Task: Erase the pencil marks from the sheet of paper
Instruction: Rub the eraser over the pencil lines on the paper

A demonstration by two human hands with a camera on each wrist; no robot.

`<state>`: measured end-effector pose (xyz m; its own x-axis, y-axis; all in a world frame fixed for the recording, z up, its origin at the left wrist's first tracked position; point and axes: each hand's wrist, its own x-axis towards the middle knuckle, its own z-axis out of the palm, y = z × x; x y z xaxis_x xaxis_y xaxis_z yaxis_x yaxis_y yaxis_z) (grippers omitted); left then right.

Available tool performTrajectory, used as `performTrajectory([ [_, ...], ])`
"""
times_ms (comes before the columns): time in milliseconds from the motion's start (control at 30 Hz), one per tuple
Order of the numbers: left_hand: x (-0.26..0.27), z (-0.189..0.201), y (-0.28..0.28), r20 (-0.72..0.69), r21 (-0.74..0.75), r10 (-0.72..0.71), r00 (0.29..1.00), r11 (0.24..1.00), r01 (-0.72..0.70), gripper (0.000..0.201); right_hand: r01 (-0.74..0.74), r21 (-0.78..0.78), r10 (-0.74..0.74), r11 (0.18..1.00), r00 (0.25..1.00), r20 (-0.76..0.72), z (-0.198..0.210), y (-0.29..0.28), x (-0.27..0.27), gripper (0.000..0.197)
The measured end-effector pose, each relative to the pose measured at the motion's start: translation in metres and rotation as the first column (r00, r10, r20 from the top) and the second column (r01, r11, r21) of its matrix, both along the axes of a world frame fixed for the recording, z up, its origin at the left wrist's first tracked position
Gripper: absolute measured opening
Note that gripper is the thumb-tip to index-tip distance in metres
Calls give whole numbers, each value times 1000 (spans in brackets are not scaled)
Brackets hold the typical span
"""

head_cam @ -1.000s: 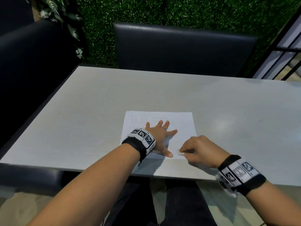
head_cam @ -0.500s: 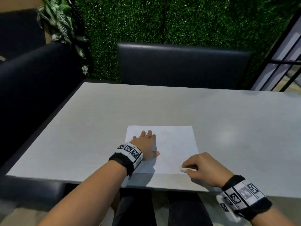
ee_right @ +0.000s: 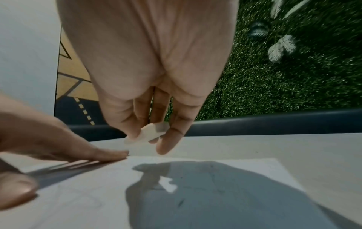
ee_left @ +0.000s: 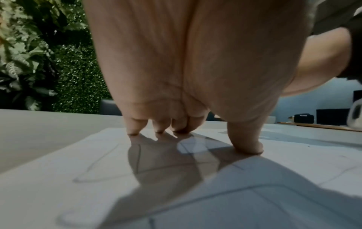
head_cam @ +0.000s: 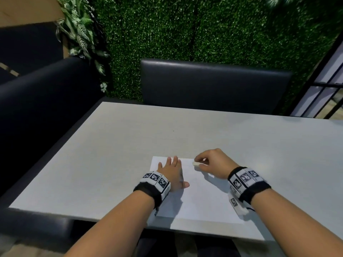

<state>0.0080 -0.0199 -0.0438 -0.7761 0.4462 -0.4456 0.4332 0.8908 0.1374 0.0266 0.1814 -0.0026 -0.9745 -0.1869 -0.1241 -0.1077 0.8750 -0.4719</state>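
A white sheet of paper (head_cam: 200, 199) lies near the front edge of the grey table (head_cam: 111, 154). Faint pencil outlines (ee_left: 101, 161) show on it in the left wrist view. My left hand (head_cam: 171, 173) presses flat on the sheet's left part, fingers straight and spread (ee_left: 135, 125). My right hand (head_cam: 209, 162) hovers over the sheet's far edge and pinches a small white eraser (head_cam: 196, 164) between thumb and fingers. In the right wrist view the eraser (ee_right: 149, 134) is held just above the paper (ee_right: 215, 193), not touching it.
A dark padded chair (head_cam: 213, 84) stands across the table and a dark bench (head_cam: 42, 101) runs along the left side. A green hedge wall (head_cam: 204, 30) fills the back. Black railing (head_cam: 326, 93) is at the right.
My right hand has carried the eraser from the sheet's near right corner up to its far edge. My left hand has shifted towards the sheet's left side and stays flat.
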Motion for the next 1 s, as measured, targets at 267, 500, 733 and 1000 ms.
performTrajectory([
  [267, -5, -11, 0, 28, 8, -3, 1000, 1000, 2, 107, -93, 111, 89, 989, 995, 42, -19, -23, -36, 24],
  [500, -5, -9, -1, 51, 28, 10, 999, 1000, -11, 107, -117, 142, 114, 983, 993, 31, -25, -31, -25, 25],
  [733, -4, -7, 4, 61, 23, 40, 997, 999, -42, 108, -201, 116, 199, 973, 979, 35, -29, -21, -5, 27],
  [1000, -5, -2, 4, 79, -6, 29, 996, 1000, -29, 107, -189, 128, 194, 974, 981, -29, -30, -22, -17, 22],
])
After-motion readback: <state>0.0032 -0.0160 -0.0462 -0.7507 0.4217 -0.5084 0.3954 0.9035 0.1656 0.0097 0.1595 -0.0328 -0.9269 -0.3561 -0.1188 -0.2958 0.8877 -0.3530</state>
